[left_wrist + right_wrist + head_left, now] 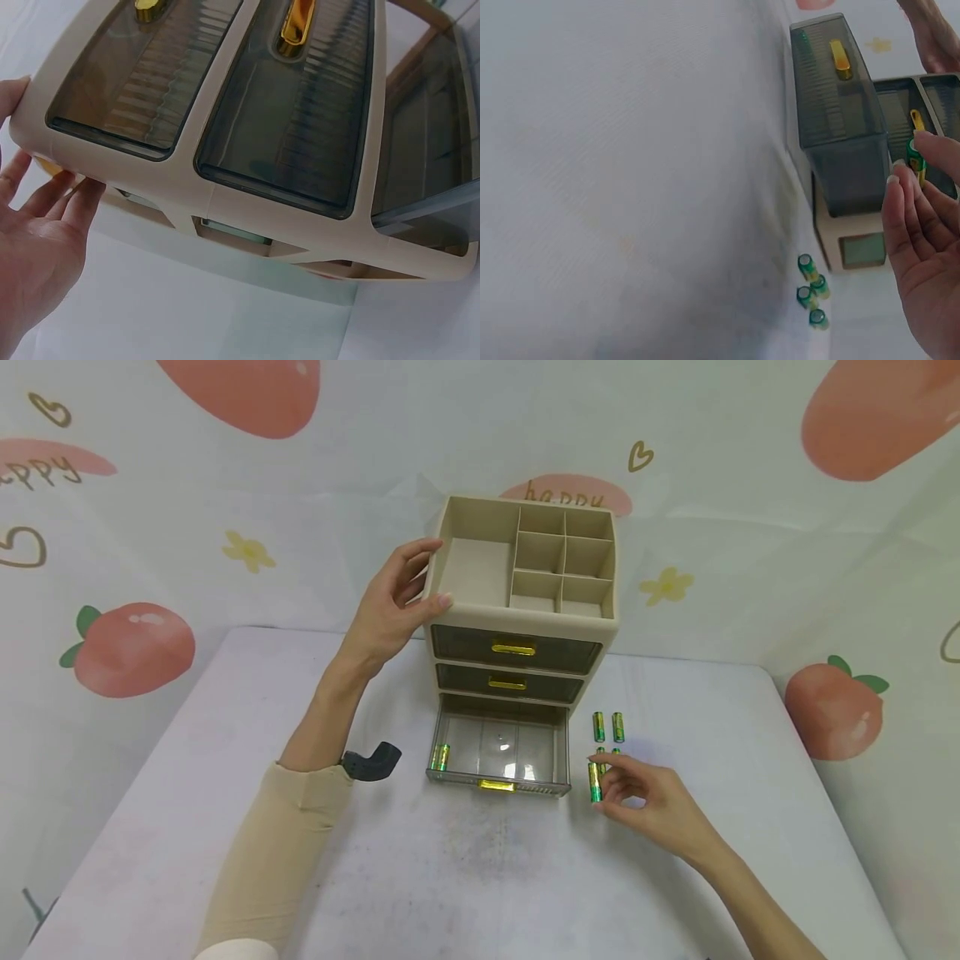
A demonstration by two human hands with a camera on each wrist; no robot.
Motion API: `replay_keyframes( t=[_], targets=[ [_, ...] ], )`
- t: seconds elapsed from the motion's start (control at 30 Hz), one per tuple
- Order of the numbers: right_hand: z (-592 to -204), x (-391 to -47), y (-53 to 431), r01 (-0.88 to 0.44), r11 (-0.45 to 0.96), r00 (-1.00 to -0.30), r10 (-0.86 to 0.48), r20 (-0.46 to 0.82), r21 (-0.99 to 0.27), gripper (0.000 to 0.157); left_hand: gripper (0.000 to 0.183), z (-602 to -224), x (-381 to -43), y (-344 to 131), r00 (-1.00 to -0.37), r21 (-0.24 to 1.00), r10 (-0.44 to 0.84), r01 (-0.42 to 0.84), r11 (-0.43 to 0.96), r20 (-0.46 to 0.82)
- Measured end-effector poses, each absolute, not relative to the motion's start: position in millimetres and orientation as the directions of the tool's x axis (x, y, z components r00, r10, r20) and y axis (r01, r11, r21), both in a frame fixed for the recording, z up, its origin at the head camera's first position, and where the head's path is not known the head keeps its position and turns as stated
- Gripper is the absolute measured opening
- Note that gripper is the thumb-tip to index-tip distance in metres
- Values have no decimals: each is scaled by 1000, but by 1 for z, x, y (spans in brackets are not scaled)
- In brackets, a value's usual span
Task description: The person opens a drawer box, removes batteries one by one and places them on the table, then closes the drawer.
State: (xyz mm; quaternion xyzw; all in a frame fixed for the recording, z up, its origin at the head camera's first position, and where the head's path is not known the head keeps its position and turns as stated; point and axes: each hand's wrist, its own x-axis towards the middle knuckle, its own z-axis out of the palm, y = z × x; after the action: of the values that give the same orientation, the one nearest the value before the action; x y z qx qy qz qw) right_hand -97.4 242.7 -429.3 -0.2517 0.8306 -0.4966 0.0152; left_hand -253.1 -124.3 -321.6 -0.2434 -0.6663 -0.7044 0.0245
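A beige desktop drawer organizer point(525, 620) stands on the table, its bottom drawer point(498, 743) pulled out and its upper two drawers closed. My left hand point(393, 597) grips the organizer's upper left corner, thumb on the front edge and fingers along the side wall; the left wrist view has the same hand point(45, 232) against that side. Between thumb and fingertips, my right hand point(652, 797) pinches a green and gold battery point(595, 782), right of the open drawer. The held battery point(915, 156) also shows in the right wrist view. Batteries point(443, 757) stand in the drawer's left front corner.
Several loose batteries point(808, 296) are on the table to the organizer's right, some partly hidden by my right hand in the head view. The organizer's top tray point(480, 572) has divided compartments. Behind it hangs a fruit-print cloth point(375, 460). A black strap point(371, 762) sits at my left wrist.
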Motion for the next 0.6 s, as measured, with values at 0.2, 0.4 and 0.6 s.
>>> replay_keyframes(
  t=[0.2,0.4,0.6],
  targets=[
    [-431,-94,248,-404,390,-874,-431,224,-827,55,64,-321,-252,-124,-884,930,289,352,-109,368],
    [-435,-90,255,-365,413,-892,-411,187,-835,53,63,-321,-252,-124,-880,926,287,362,-108,378],
    [-442,-86,260,-337,436,-906,-393,160,-834,53,62,-323,-253,-125,-877,923,286,372,-99,385]
  ],
)
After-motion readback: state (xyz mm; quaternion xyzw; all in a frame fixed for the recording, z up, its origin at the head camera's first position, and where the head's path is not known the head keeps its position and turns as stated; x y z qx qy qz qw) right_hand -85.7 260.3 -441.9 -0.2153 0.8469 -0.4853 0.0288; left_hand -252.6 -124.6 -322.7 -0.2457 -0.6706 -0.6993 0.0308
